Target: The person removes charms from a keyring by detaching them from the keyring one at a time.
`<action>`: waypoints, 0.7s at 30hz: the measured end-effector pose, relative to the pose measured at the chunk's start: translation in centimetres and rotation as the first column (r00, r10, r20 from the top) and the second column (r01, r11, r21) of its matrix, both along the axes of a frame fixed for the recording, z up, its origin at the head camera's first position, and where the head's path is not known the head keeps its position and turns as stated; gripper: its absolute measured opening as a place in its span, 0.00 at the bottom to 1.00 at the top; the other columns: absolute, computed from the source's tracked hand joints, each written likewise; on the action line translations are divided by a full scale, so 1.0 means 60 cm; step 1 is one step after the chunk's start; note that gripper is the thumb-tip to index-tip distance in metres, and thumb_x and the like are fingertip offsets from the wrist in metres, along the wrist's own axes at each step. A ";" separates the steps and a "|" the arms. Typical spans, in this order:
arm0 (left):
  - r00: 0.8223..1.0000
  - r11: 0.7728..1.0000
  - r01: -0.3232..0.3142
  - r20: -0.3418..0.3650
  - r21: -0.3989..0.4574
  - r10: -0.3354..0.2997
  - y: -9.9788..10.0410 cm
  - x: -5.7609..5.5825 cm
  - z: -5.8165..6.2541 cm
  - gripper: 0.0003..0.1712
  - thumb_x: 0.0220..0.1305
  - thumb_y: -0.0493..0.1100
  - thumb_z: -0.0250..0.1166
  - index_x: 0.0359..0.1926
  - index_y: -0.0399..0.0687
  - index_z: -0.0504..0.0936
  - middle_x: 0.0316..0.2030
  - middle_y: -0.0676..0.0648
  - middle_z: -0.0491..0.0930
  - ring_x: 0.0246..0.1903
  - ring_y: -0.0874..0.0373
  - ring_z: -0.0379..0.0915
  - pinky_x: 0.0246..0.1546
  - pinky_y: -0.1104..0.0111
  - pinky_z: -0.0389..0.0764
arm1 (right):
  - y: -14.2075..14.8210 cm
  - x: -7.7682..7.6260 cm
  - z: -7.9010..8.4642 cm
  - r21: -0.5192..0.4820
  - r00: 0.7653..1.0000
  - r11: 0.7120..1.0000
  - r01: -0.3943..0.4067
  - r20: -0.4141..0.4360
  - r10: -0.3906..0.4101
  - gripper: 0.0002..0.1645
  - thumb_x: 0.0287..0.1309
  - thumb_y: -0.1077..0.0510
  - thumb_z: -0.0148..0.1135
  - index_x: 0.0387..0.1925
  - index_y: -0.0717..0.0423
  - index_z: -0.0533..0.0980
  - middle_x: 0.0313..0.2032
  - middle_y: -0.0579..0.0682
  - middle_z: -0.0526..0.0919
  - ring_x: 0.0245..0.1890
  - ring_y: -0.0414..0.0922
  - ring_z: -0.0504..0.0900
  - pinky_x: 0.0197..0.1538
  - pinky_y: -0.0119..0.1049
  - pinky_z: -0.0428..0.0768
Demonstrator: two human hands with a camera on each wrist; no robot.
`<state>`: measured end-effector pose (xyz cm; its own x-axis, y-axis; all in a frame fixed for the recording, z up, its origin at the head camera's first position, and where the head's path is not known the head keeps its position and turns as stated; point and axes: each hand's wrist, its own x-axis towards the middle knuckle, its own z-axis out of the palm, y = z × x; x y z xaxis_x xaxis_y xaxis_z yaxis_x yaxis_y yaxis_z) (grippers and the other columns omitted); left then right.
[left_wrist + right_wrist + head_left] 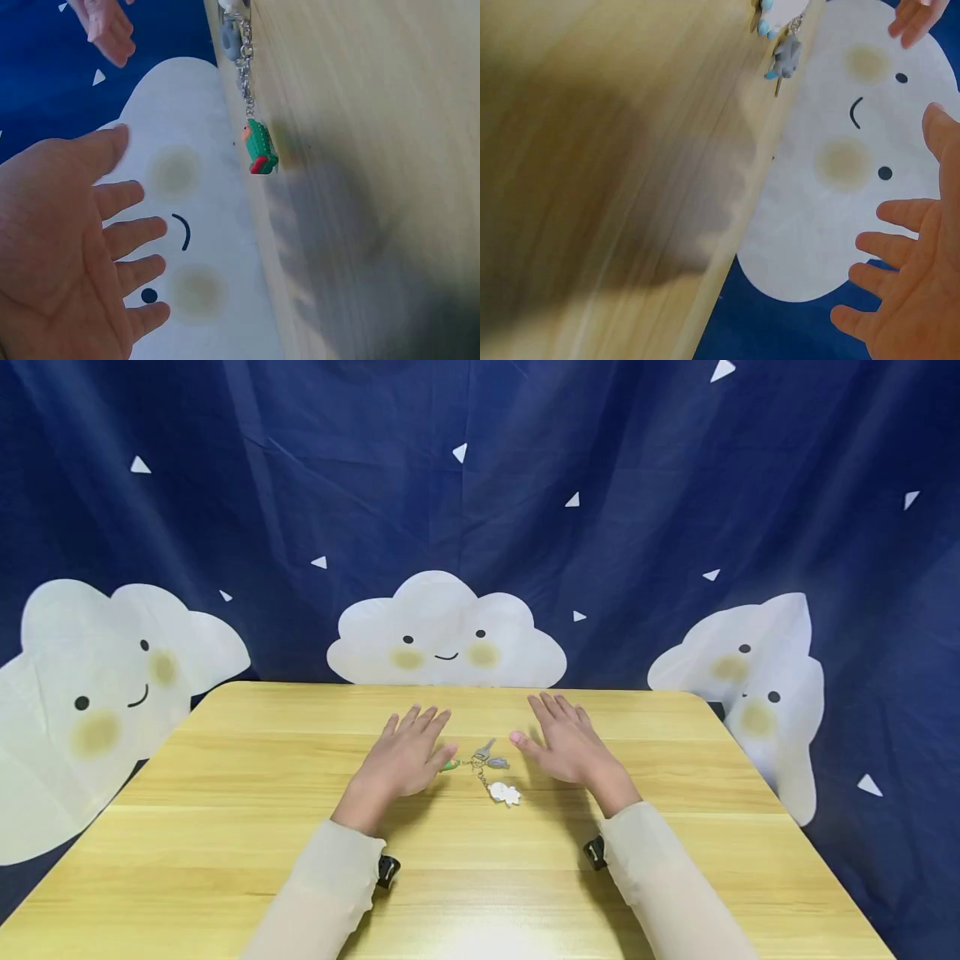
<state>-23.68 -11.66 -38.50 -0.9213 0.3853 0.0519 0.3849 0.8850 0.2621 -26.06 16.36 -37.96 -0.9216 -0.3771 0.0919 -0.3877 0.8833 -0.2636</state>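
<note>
Between the two hands, a bunch of keyring charms lies on the wooden table. In the head view it shows a silver key [485, 748], a grey charm [498, 762] and a white figure charm [504, 793] on a short chain. My left hand [405, 758], palm down with fingers spread, hovers left of the bunch; its thumb partly covers a green charm [450, 766]. That green charm [260, 148] has a red part in the left wrist view. To the right, my right hand [567, 747] is held over the table, fingers straight. Both hands hold nothing.
The light wooden table [247, 827] has rounded far corners. Behind it hangs a dark blue curtain [390, 485] printed with white clouds and small triangles. Each sleeve has a black device at the wrist, such as the left one [387, 871].
</note>
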 end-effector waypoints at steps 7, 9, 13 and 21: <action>0.998 0.999 0.024 0.056 -0.042 -0.022 0.006 -0.013 0.000 0.36 0.80 0.60 0.46 0.79 0.46 0.60 0.78 0.37 0.55 0.78 0.37 0.43 0.76 0.40 0.43 | -0.021 -0.009 -0.003 0.062 0.996 0.995 -0.074 0.044 0.072 0.52 0.72 0.26 0.43 0.81 0.54 0.49 0.79 0.60 0.51 0.79 0.60 0.47 0.77 0.61 0.47; 0.997 0.998 0.028 0.068 -0.051 -0.025 0.006 -0.018 -0.001 0.36 0.80 0.60 0.47 0.78 0.45 0.61 0.77 0.37 0.56 0.78 0.37 0.44 0.76 0.40 0.44 | -0.028 -0.011 -0.007 0.095 0.994 0.991 -0.097 0.054 0.092 0.53 0.71 0.25 0.42 0.81 0.54 0.49 0.79 0.60 0.50 0.79 0.60 0.47 0.77 0.61 0.47; 0.995 0.998 0.040 0.098 -0.056 -0.034 0.009 -0.026 -0.003 0.34 0.79 0.58 0.51 0.76 0.45 0.64 0.76 0.37 0.58 0.77 0.36 0.46 0.75 0.40 0.47 | -0.040 -0.013 -0.013 0.150 0.990 0.979 -0.135 0.069 0.126 0.52 0.72 0.27 0.44 0.81 0.55 0.49 0.79 0.60 0.51 0.79 0.60 0.49 0.77 0.61 0.49; 0.983 0.998 0.062 0.172 0.017 -0.064 0.019 -0.047 -0.015 0.29 0.78 0.55 0.56 0.71 0.45 0.73 0.74 0.37 0.62 0.75 0.36 0.52 0.73 0.41 0.53 | -0.060 -0.018 -0.020 0.212 0.979 0.956 -0.202 0.082 0.189 0.48 0.72 0.35 0.55 0.80 0.56 0.54 0.77 0.60 0.59 0.76 0.60 0.57 0.74 0.62 0.58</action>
<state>-26.50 -10.55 -39.40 -0.8907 0.4434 -0.1004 0.3882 0.8567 0.3396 -27.13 12.74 -39.14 -0.8292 -0.5551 -0.0661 -0.5478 0.8304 -0.1016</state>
